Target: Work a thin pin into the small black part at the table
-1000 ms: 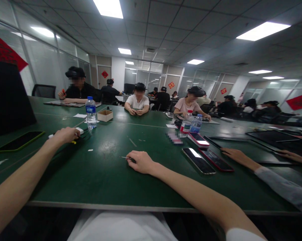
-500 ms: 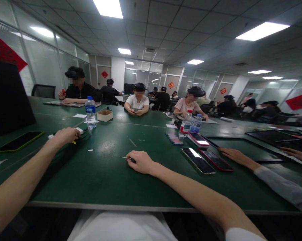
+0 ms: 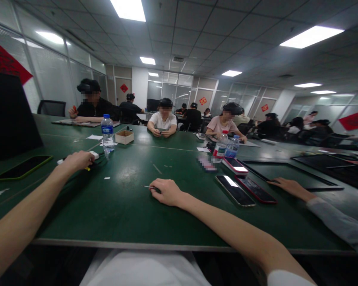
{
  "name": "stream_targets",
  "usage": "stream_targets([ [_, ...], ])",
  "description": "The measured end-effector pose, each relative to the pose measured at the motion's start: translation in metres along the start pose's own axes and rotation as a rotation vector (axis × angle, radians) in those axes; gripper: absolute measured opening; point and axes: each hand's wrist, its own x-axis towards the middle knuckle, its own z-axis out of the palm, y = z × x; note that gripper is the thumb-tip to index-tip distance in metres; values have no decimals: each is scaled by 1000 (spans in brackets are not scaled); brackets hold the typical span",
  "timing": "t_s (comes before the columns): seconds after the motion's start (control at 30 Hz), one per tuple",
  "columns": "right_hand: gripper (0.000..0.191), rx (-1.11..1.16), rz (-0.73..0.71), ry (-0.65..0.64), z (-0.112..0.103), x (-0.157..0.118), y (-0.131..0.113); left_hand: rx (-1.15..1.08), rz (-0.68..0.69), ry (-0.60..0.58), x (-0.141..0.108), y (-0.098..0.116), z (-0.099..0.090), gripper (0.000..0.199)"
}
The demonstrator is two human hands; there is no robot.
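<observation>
My right hand [image 3: 167,192] rests on the green table [image 3: 131,218], its fingers closed around a thin, pale, pointed tool [image 3: 147,186] whose tip sticks out to the left. The rest of that tool is hidden in the fingers. My left hand [image 3: 79,161] reaches forward with curled fingers at a white object [image 3: 94,155] that looks like a power strip. Under its fingertips a small yellow bit [image 3: 88,169] shows; what these fingers hold is mostly covered. A small white scrap [image 3: 107,178] lies between my hands.
A water bottle [image 3: 107,135] and an open box [image 3: 124,137] stand beyond my left hand. Phones [image 3: 235,190] lie to the right, near two more bottles [image 3: 231,147]. A co-worker's hand [image 3: 290,186] touches a black frame [image 3: 330,186]. At left are a green-edged phone [image 3: 22,167] and black panel [image 3: 12,119].
The co-worker's hand on the right has shifted slightly right, and the other hand at the far right edge has left view. My own hands stay almost still.
</observation>
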Motion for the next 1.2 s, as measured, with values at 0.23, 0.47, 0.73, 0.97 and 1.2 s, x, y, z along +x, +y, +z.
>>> stream_targets([
  [0.23,19,-6,5,-5,1,0,1,-15,-7,26,0,0,1,27],
  [0.47,18,-1,-3,-5,-1,1,0,-1,7,7,0,1,0,27],
  [0.73,19,5,-3,-4,-2,0,0,-30,24,6,0,2,0,26],
  [0.97,20,6,1,-14,-3,0,0,-40,32,8,-1,3,-2,26],
  [1.2,19,10,4,-9,-2,0,0,-35,6,17,-2,4,-1,27],
])
